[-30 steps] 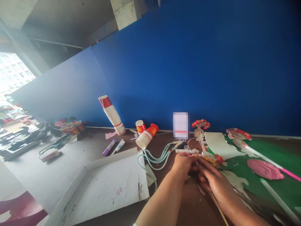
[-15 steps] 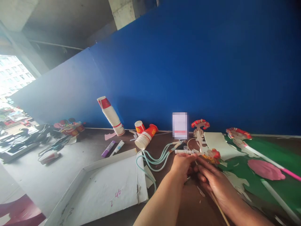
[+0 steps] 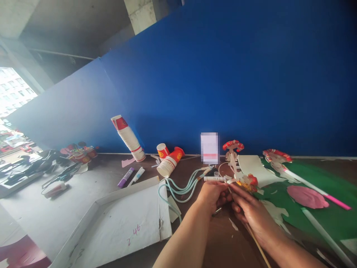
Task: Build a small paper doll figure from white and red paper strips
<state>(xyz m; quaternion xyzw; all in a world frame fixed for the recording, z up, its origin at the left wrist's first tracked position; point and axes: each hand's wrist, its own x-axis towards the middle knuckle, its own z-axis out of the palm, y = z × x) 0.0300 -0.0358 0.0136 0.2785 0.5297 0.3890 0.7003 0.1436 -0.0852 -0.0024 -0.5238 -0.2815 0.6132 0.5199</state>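
Note:
My left hand (image 3: 212, 196) and my right hand (image 3: 251, 208) meet over the dark table, fingers closed and pinched together. Between them runs a thin tan wooden stick (image 3: 260, 248), passing beneath my right palm with its upper end at the fingertips. A small white strip (image 3: 232, 181) shows at those fingertips; whether it is joined to the stick I cannot tell. Just beyond my right hand is a red and yellow paper cutout (image 3: 250, 182). A white tube (image 3: 214, 179) lies beyond my left fingers. My curled fingers hide part of the stick.
Left lies a shallow white box lid (image 3: 131, 223). Behind are pale-blue cables (image 3: 185, 191), paper cups (image 3: 170, 163), a leaning cup stack (image 3: 128, 137) and a purple glue stick (image 3: 126, 177). Right are a green sheet (image 3: 315, 182), a pink oval (image 3: 307, 197) and a pink-ended white stick (image 3: 318, 188).
The view has turned slightly right, so the table's things sit farther left. Both hands keep their hold on the stick, with only slight finger movement.

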